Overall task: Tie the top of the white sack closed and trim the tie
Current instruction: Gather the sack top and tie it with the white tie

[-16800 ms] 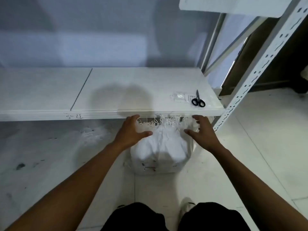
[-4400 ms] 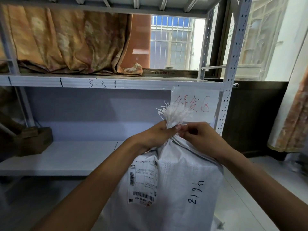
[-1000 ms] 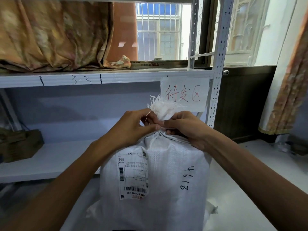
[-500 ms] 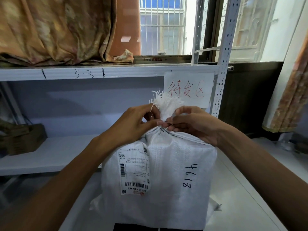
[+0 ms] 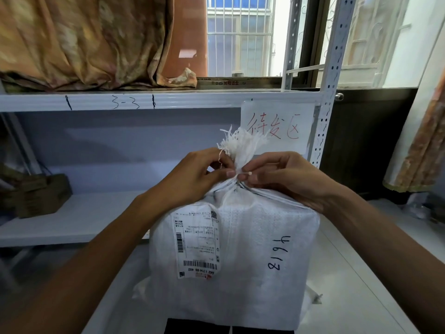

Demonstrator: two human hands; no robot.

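White sack stands upright on the floor in front of the shelf rack, shipping label facing the camera, "4618" handwritten on its right side. Mouth gathered into a neck; frayed woven ends fan out above it.

Left hand: clenched on the neck from the left, thumb pressed at the cinch point. Right hand: fingertips pinching a thin white tie lying across the neck; its small head shows at the fingertips. A loose thread hangs by the left fingers.

Judgement: cinching in progress, tie not yet visibly pulled tight; trimming not begun. No scissors in view.

Risks:
- Left grip relaxes before the tie bites: gathered fabric spreads, loop slides up into the fray and comes off.
- Tie seated too high on the neck: same result once the sack is lifted.
- Thin, short tie end slips from the right fingertips under pull.
- Frayed strands caught in the loop: false tightness.
- Trimming too near the head could let the tie work loose.
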